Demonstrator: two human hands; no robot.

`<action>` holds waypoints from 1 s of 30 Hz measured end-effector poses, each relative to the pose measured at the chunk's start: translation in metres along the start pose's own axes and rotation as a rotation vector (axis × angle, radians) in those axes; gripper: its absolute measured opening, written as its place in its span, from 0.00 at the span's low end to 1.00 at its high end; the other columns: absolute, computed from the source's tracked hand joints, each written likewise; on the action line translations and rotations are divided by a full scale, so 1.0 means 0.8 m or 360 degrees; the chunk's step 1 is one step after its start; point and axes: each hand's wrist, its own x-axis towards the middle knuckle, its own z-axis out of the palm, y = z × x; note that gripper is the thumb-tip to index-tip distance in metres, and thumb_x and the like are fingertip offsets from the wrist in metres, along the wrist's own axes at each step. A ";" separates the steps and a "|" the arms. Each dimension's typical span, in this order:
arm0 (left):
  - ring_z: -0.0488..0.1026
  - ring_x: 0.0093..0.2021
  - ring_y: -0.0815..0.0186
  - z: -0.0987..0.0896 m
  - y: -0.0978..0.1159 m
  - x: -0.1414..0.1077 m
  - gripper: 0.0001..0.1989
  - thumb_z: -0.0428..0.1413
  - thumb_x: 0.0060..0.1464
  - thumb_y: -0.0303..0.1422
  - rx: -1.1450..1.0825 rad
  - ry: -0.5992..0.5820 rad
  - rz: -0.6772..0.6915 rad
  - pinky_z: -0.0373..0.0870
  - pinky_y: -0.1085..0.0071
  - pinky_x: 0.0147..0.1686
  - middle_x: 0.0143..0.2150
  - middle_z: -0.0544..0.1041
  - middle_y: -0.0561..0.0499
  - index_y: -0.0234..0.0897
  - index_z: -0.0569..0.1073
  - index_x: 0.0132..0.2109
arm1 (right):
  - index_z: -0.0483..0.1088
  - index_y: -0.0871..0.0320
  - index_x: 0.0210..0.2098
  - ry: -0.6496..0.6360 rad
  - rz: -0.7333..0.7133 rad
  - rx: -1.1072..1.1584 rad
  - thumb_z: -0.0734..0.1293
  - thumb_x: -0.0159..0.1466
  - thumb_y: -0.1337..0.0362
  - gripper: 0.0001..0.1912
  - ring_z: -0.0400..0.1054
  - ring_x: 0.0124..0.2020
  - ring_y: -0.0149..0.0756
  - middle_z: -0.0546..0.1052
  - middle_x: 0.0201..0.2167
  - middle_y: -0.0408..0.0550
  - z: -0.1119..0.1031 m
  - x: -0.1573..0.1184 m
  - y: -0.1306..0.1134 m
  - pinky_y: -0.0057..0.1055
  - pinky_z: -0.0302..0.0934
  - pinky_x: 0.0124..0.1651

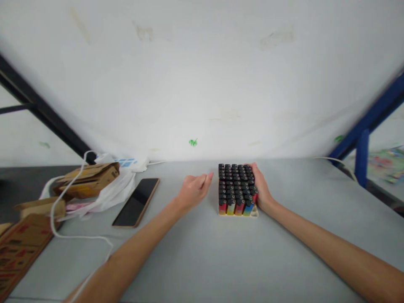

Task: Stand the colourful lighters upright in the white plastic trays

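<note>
A block of several rows of lighters point(235, 185) stands upright on the grey table, their black tops facing up. Red, yellow and blue bodies show along the front row. Beneath them is a pale tray point(254, 212), and its front right corner holds no lighter. My right hand point(259, 185) is wrapped around the right side of the block, its fingertips partly hidden behind the far corner. Just left of the block, my left hand point(195, 189) hovers as a loose fist, apart from the lighters. Nothing shows between its curled fingers.
A phone point(136, 203) lies left of my left arm. Farther left are a white plastic bag point(110, 191), an opened cardboard box point(91, 180) and a larger carton point(23, 248). A white cable point(78, 237) runs under my left forearm. A blue metal frame point(361, 155) stands at right.
</note>
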 end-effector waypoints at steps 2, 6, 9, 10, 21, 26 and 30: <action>0.48 0.15 0.73 0.009 0.002 -0.005 0.29 0.43 0.75 0.35 -0.0053 -0.0041 0.0011 0.46 0.69 0.20 0.15 0.51 0.61 0.39 0.58 0.21 | 0.74 0.53 0.42 0.0057 0.0015 0.0010 0.55 0.69 0.36 0.30 0.70 0.45 0.41 0.78 0.39 0.43 0.000 -0.001 -0.002 0.37 0.63 0.56; 0.50 0.16 0.73 0.021 0.004 -0.014 0.27 0.42 0.75 0.35 -0.0131 -0.0069 0.0043 0.49 0.70 0.20 0.16 0.53 0.61 0.40 0.59 0.23 | 0.74 0.53 0.44 0.0072 0.0047 -0.0005 0.55 0.70 0.37 0.29 0.70 0.45 0.41 0.79 0.41 0.43 -0.001 -0.003 -0.008 0.36 0.62 0.55; 0.52 0.17 0.72 0.022 0.001 -0.018 0.26 0.43 0.75 0.34 -0.0163 -0.0089 0.0014 0.50 0.70 0.21 0.17 0.54 0.61 0.40 0.58 0.24 | 0.75 0.53 0.45 0.0055 0.0064 -0.0020 0.55 0.71 0.38 0.28 0.70 0.47 0.41 0.79 0.43 0.43 -0.003 -0.004 -0.012 0.36 0.62 0.56; 0.52 0.17 0.72 0.022 0.000 -0.019 0.25 0.43 0.75 0.34 -0.0183 -0.0104 0.0004 0.50 0.70 0.21 0.18 0.54 0.61 0.40 0.58 0.24 | 0.75 0.53 0.45 0.0051 0.0066 -0.0028 0.55 0.71 0.39 0.28 0.70 0.47 0.41 0.79 0.43 0.44 -0.003 -0.004 -0.014 0.36 0.61 0.56; 0.59 0.27 0.68 0.022 -0.001 -0.016 0.17 0.45 0.71 0.26 -0.0591 -0.0287 -0.0144 0.58 0.69 0.27 0.27 0.60 0.55 0.40 0.60 0.30 | 0.73 0.53 0.43 -0.0007 0.0021 -0.0070 0.55 0.73 0.43 0.24 0.69 0.45 0.40 0.78 0.41 0.44 -0.004 -0.006 -0.023 0.35 0.62 0.54; 0.64 0.30 0.65 0.020 0.000 -0.016 0.14 0.45 0.70 0.26 -0.0613 -0.0312 -0.0135 0.63 0.67 0.31 0.29 0.65 0.52 0.39 0.64 0.33 | 0.73 0.53 0.44 -0.0001 -0.0009 -0.0038 0.55 0.72 0.43 0.24 0.69 0.46 0.40 0.78 0.42 0.44 -0.006 -0.004 -0.019 0.35 0.62 0.55; 0.65 0.32 0.63 0.020 0.000 -0.016 0.12 0.45 0.70 0.26 -0.0567 -0.0290 -0.0093 0.64 0.65 0.33 0.31 0.67 0.51 0.39 0.65 0.35 | 0.73 0.53 0.42 -0.0019 -0.0051 -0.0029 0.56 0.72 0.42 0.25 0.68 0.46 0.40 0.78 0.41 0.44 -0.005 -0.002 -0.018 0.36 0.61 0.57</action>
